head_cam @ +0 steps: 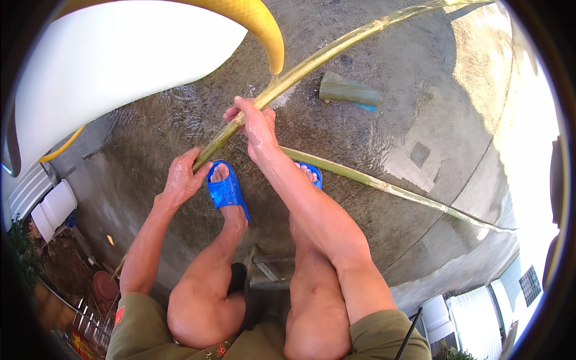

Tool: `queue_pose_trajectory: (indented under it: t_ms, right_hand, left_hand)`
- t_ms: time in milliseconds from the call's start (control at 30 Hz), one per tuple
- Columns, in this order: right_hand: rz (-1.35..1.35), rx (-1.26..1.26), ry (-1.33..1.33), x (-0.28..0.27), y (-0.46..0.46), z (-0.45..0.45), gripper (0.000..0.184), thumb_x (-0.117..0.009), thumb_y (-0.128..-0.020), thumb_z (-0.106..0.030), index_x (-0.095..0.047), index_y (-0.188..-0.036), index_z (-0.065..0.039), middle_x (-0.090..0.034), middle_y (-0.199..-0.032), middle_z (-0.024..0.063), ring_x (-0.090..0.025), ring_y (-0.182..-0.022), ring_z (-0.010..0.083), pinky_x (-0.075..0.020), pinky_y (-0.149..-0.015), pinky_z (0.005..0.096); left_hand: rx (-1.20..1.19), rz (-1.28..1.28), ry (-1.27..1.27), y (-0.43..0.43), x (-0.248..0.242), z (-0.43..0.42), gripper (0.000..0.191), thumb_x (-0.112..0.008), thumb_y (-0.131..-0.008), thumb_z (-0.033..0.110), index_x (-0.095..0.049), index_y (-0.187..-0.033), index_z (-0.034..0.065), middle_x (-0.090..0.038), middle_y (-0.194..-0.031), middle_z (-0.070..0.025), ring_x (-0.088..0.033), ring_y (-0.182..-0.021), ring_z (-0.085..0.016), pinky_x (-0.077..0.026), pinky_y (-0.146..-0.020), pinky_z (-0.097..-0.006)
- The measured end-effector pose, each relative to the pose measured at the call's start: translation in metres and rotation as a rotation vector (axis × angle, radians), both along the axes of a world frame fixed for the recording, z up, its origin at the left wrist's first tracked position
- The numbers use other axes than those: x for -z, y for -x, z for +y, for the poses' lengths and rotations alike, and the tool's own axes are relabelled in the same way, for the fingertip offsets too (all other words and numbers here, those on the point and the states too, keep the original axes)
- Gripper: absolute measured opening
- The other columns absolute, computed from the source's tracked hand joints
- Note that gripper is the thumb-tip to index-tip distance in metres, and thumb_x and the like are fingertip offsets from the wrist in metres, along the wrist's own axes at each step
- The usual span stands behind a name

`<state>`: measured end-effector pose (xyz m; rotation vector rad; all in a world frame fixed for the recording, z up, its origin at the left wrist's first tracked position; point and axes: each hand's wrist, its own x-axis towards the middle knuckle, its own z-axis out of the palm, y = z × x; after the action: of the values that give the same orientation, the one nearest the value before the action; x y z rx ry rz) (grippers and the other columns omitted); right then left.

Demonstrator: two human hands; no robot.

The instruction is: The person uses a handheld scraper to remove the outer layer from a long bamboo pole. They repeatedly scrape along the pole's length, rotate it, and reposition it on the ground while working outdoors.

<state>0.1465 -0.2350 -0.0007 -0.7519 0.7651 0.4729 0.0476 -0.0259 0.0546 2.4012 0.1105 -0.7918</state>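
A long, jointed cane stalk (328, 55), green and pale yellow, slants from my hands up to the top right. My left hand (183, 175) grips its lower end. Further up, my right hand (256, 119) is wrapped around the same stalk. Just above that hand, the end of a yellow hose (274, 49) points down at the stalk, with water running onto it. A second stalk (382, 185) lies on the wet concrete, stretching right from behind my right forearm.
A large white curved surface (126, 49) fills the upper left. A short, thick greenish piece (348, 90) lies beyond the stalk, with something blue under it. My feet wear blue slippers (227, 189). White containers (55, 209) and a reddish round lid (105, 286) are at the left.
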Motion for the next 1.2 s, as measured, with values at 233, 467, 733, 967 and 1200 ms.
queue_pose_trajectory:
  t_ms: [233,467,733,967,1200]
  right_hand:
    - [0.004,0.282,-0.046,0.017,-0.090,-0.067,0.019,-0.066,-0.100,-0.013,-0.056,-0.108,0.001,-0.063,-0.087,0.0138,-0.065,-0.071,0.0243,-0.0586,-0.064,0.0413]
    - [-0.181,0.309,0.159,0.017,-0.092,-0.084,0.022,-0.064,-0.100,-0.010,-0.053,-0.117,-0.002,-0.066,-0.096,0.0136,-0.071,-0.082,0.0260,-0.0609,-0.070,0.0393]
    - [-0.085,0.194,0.074,-0.012,-0.033,-0.046,0.024,-0.062,-0.100,-0.002,-0.051,-0.121,-0.001,-0.065,-0.100,0.0155,-0.069,-0.091,0.0286,-0.0613,-0.080,0.0468]
    - [-0.275,0.353,0.164,0.029,-0.124,-0.133,0.028,-0.064,-0.101,-0.006,-0.055,-0.125,0.003,-0.069,-0.109,0.0165,-0.072,-0.100,0.0284,-0.0603,-0.087,0.0439]
    - [-0.168,0.071,0.136,0.006,0.011,-0.081,0.052,-0.051,-0.108,-0.031,-0.051,-0.149,0.002,-0.061,-0.139,0.0174,-0.064,-0.120,0.0288,-0.0531,-0.102,0.0442]
  left_hand:
    - [-0.085,0.147,-0.054,0.017,-0.006,0.029,0.032,-0.075,-0.098,0.026,-0.064,-0.107,-0.0023,-0.064,-0.082,-0.0197,-0.063,-0.073,-0.031,-0.048,-0.068,-0.0440]
    - [-0.139,0.167,0.058,0.042,-0.001,0.041,0.030,-0.071,-0.103,0.027,-0.063,-0.107,-0.0013,-0.054,-0.076,-0.0071,-0.047,-0.071,-0.015,-0.044,-0.064,-0.0375]
    - [-0.123,-0.060,0.356,-0.070,0.018,-0.094,0.039,-0.073,-0.101,0.026,-0.065,-0.127,-0.0013,-0.067,-0.086,-0.0079,-0.066,-0.078,-0.016,-0.053,-0.072,-0.0352]
    - [-0.144,0.405,0.299,-0.088,0.021,-0.082,0.035,-0.063,-0.109,0.036,-0.066,-0.118,0.0021,-0.059,-0.078,0.0011,-0.054,-0.062,-0.007,-0.046,-0.059,-0.0267]
    - [-0.236,0.234,0.868,-0.153,0.044,-0.145,0.045,-0.055,-0.110,0.021,-0.054,-0.150,-0.0001,-0.068,-0.104,-0.0056,-0.061,-0.078,-0.009,-0.053,-0.066,-0.0248]
